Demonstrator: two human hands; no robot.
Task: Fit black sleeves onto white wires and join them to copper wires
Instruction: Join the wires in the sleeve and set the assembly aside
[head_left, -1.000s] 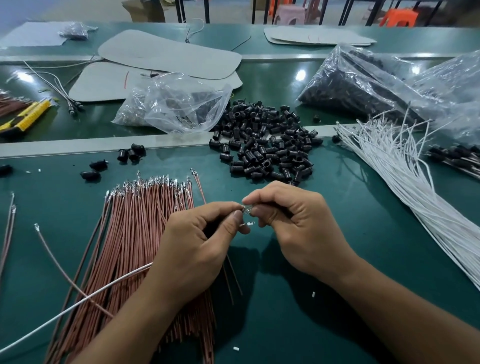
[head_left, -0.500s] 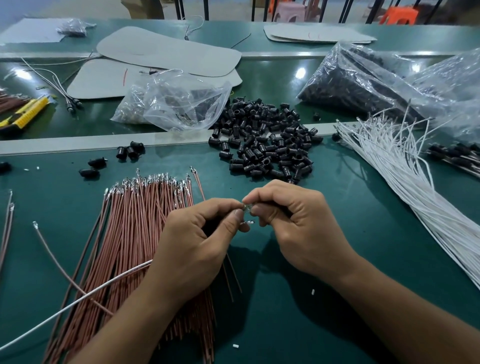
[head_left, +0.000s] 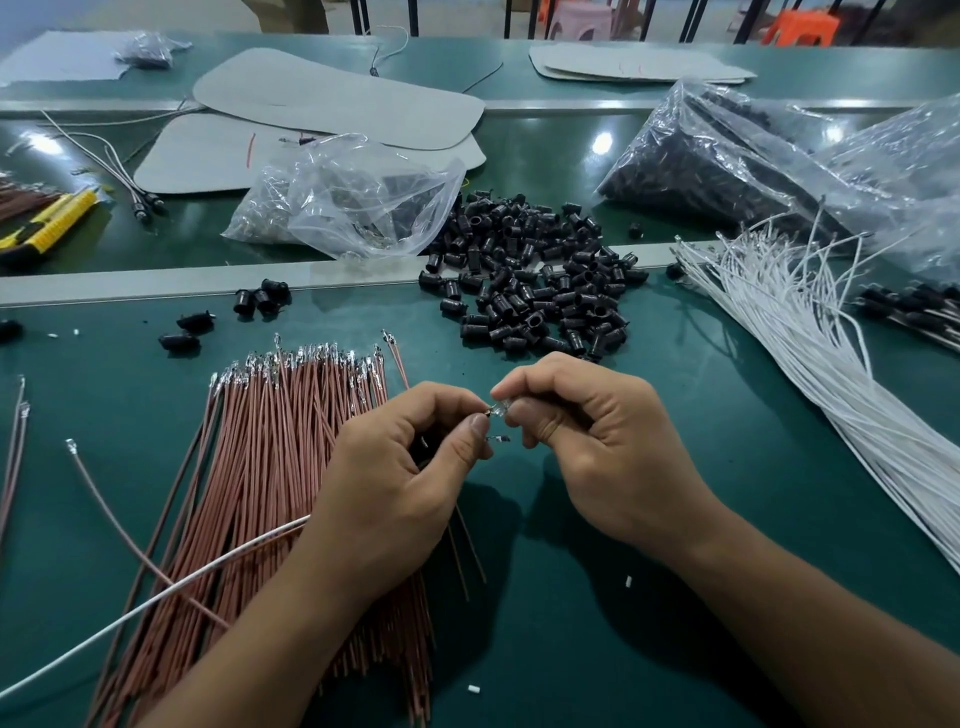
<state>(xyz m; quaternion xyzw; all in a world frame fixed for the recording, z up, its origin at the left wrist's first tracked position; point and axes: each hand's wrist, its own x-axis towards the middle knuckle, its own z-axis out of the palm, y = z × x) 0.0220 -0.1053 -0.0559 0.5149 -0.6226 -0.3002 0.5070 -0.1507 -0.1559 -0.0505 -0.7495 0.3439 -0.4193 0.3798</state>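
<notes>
A dark green table (head_left: 571, 649) fills nearly the whole view. A pale metal rail (head_left: 156, 283) crosses it, with a second green stretch behind. At the far edge of the room stand dark chair legs, an orange stool (head_left: 795, 26) and a pink stool (head_left: 576, 21). Grey sheets (head_left: 337, 98) lie flat on the far stretch. At the right rear sits a big plastic bag (head_left: 727, 156) full of dark parts. A smaller clear bag (head_left: 363, 202) slumps just behind the rail near the middle.

The white wires (head_left: 810, 353) lie in a long bundle on the right, running from the near right edge up to the rail, their ends fanned out at the far end. The copper wires (head_left: 270, 467) lie in a thick bundle on the left, their long axis running away from the person and their metal ends pointing to the far side. Between the two bundles a heap of black sleeves (head_left: 530, 280) straddles the rail.

Both hands meet above the table, just in front of that heap. The left hand (head_left: 395, 483) is curled round a single white wire (head_left: 280, 531), with thumb and forefinger pinching near its end. This wire slants from the lower left edge over the copper bundle up to the hand, its end pointing right. The right hand (head_left: 597, 441) pinches a small shiny metal tip (head_left: 496, 410) between thumb and forefinger, right against the left fingertips. Whether a sleeve sits inside its curled fingers cannot be told.
</notes>
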